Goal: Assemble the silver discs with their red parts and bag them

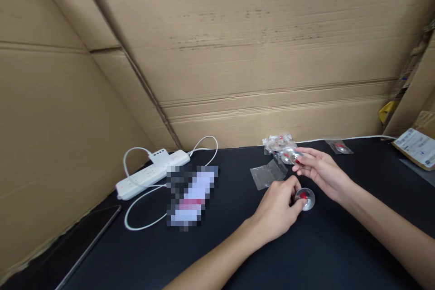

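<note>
My left hand [279, 206] is low over the black table, thumb and fingers closed at the edge of a clear round disc with a red centre [308, 201], which looks like a suction cup. Behind it and to the right, my right hand [322, 170] pinches another clear disc with red on it [292, 157]. Its fingertips hide part of that disc. A flat clear plastic bag [267, 176] lies just beyond my left hand. Several similar pieces in clear bags [279, 141] are heaped behind the disc in my right hand.
One more bagged red piece [340, 147] lies at the back right. At the far right is a labelled package [416, 147]. A white power strip [152, 174] with cables, a pixelated item [193, 197] and a dark flat panel [78, 244] lie leftward. Cardboard walls [254, 54] enclose the table.
</note>
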`<state>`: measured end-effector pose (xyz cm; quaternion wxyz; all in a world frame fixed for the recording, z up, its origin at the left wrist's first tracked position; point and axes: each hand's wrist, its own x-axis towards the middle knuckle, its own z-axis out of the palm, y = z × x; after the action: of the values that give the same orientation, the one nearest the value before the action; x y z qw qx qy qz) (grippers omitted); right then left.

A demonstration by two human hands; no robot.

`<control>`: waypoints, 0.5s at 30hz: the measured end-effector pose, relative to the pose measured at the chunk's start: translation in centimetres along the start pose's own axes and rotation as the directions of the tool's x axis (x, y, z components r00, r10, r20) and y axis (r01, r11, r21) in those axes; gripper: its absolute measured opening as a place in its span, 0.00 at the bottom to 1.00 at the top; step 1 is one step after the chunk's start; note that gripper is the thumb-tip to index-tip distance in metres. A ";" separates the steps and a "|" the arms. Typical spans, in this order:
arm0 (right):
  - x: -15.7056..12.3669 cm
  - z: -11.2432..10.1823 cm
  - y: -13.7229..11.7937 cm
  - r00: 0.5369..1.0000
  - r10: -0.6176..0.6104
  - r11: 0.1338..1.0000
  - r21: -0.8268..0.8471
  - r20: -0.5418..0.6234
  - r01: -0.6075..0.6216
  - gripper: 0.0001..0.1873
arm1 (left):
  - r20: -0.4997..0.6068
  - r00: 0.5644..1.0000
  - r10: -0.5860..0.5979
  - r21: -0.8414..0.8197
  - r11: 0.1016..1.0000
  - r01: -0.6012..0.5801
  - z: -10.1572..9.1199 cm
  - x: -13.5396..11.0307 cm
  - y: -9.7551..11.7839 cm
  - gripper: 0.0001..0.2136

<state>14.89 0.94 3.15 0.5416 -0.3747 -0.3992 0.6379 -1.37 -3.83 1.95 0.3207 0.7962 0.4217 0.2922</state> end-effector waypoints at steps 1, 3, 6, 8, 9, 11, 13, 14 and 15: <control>0.0 0.0 0.0 1.000 -0.005 1.000 -0.005 -0.001 0.005 0.15 | 0.001 1.000 -0.018 -0.049 0.999 0.018 0.0 0.1 -0.1 0.02; 0.1 -0.1 0.0 1.000 -0.018 1.000 -0.019 0.002 0.018 0.12 | -0.024 0.998 -0.056 -0.144 0.988 0.052 0.0 0.3 -0.5 0.04; 0.3 -0.5 0.0 0.998 -0.050 0.998 -0.042 0.024 0.051 0.13 | -0.070 0.989 -0.130 -0.329 0.939 0.100 -0.2 0.9 -1.0 0.08; 0.4 -0.7 -0.1 0.996 -0.078 0.994 -0.068 0.039 0.080 0.15 | -0.047 0.979 -0.198 -0.475 0.867 0.152 -0.5 1.3 -1.0 0.10; 0.4 -0.7 -0.2 0.995 -0.091 0.992 -0.081 0.041 0.095 0.16 | -0.025 0.973 -0.228 -0.540 0.823 0.179 -0.7 1.4 -0.9 0.11; 0.4 -0.7 -0.3 0.993 -0.116 0.988 -0.098 0.035 0.119 0.17 | 0.026 0.959 -0.283 -0.648 0.726 0.232 -1.1 1.6 -0.7 0.13; 0.3 -0.5 -0.5 0.991 -0.131 0.986 -0.105 0.016 0.132 0.17 | 0.078 0.942 -0.326 -0.734 0.621 0.276 -1.5 1.6 -0.5 0.12; 0.2 -0.4 -0.5 0.991 -0.136 0.985 -0.110 0.003 0.135 0.17 | 0.104 0.934 -0.341 -0.768 0.569 0.293 -1.7 1.6 -0.4 0.12; 0.2 -0.4 -0.6 0.990 -0.143 0.983 -0.121 -0.011 0.141 0.17 | 0.127 0.926 -0.355 -0.795 0.522 0.309 -1.8 1.6 -0.4 0.11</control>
<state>15.42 1.24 3.53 0.5662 -0.3833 -0.4571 0.5689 -2.15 -1.83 3.05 0.6831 0.4620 0.3956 0.4041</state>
